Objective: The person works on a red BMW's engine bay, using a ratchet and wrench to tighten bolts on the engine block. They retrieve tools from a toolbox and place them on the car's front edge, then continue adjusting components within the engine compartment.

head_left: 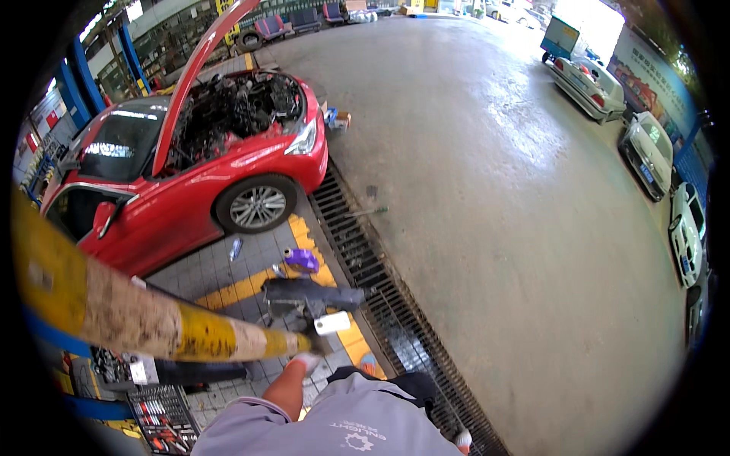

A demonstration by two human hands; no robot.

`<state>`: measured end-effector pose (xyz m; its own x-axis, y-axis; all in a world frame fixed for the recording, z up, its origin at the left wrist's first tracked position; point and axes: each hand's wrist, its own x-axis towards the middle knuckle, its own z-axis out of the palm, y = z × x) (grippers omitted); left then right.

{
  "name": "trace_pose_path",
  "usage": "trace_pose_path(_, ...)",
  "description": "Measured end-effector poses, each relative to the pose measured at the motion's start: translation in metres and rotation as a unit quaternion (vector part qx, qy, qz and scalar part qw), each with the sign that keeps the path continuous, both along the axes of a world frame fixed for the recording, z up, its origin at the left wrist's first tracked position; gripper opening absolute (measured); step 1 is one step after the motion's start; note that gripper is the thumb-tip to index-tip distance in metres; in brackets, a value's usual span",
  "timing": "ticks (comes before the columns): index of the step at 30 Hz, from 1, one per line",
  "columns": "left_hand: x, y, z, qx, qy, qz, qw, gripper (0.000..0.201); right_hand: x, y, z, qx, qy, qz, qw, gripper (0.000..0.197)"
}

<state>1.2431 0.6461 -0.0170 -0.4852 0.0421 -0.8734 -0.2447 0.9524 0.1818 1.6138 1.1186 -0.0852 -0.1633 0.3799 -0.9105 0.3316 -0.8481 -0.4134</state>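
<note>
Dark plastic car part point(308, 295) lies on the tiled floor just beyond the left hand point(306, 361), with a small white piece point(332, 323) between them, nearer the hand and to its right. The left hand, in a pale glove, reaches down and forward; the end of a yellow pole point(190, 330) crosses over it, so I cannot tell whether the fingers are open or closed, nor whether they touch anything. The right hand point(462, 438) shows only as a pale tip at the lower edge, well apart from the part; its state cannot be told either. A purple container point(302, 260) sits farther beyond the part, a drain grate point(365, 266) runs to the right of the hand, and a red car point(205, 167) with its bonnet up stands farther off to the left. By my judgement this is a reach toward the floor items, nothing gripped yet; a grasp would call for clearing the pole end first.
</note>
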Motion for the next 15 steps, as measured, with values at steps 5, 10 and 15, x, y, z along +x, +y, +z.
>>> trace_pose_path(5,-0.279,0.135,0.077,0.174,0.226,0.026,0.958,0.059,-0.179,0.052,0.008,-0.020,-0.024,0.025,0.999,0.025)
trace_pose_path(10,-0.439,0.253,0.123,0.325,0.187,0.190,0.907,0.046,-0.349,0.130,-0.012,-0.034,-0.035,0.035,0.998,0.024)
trace_pose_path(15,-0.511,0.272,-0.002,0.199,0.040,0.184,0.962,0.054,-0.540,0.239,-0.047,-0.041,-0.031,0.083,0.995,0.026)
